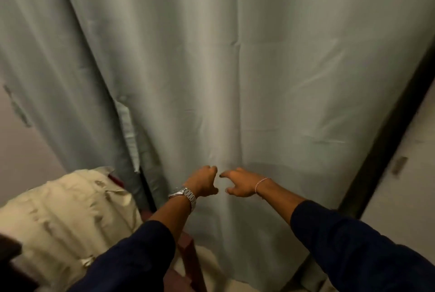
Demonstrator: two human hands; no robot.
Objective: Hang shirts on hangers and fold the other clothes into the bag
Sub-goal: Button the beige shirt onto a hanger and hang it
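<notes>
You are reaching both hands, left (204,181) and right (240,183), fingers curled but seemingly holding nothing, toward the curtain (235,79); no shirts, hangers or bag are showing, so everything remains.

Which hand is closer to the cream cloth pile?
Left. The left hand reaches toward the curtain just right of the cream cloth pile; the right hand is farther right.

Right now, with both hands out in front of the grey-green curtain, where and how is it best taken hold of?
Probably at the vertical fold of the curtain just above the left hand and right hand. Come straight from the front, pinching fabric either side; the cloth hangs flat and loose, so only a gathered fold offers grip.
</notes>
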